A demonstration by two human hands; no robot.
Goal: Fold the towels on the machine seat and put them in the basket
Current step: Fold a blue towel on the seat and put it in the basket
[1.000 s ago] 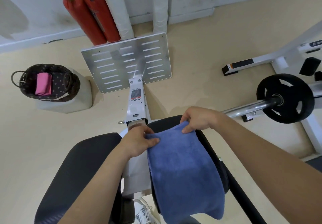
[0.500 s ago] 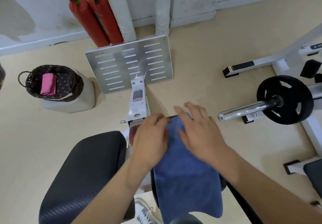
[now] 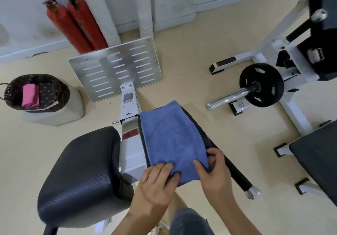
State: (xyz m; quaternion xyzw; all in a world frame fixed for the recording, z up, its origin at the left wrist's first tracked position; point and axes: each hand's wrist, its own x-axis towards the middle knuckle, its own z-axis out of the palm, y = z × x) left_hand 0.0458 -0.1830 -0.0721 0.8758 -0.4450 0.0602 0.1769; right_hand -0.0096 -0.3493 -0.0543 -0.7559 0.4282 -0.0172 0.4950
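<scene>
A blue towel (image 3: 171, 138), folded to a long strip, lies along the right black seat pad (image 3: 193, 119) of the machine. My left hand (image 3: 155, 185) grips the towel's near left corner, fingers curled under its edge. At the near right corner my right hand (image 3: 213, 170) pinches the towel, thumb on top. The left seat pad (image 3: 82, 174) carries nothing. A dark woven basket (image 3: 54, 96) stands at the far left on a white block, with a folded pink towel (image 3: 30, 95) inside.
A slotted metal footplate (image 3: 116, 68) stands ahead of the seat, two red fire extinguishers (image 3: 76, 24) behind it by the wall. A barbell sleeve with a black weight plate (image 3: 261, 85) and a white frame are at right. Another black pad (image 3: 319, 161) is at the right edge.
Both hands slid from the towel's far end down along it to its near end and now grip the near corners. The view shifted back.
</scene>
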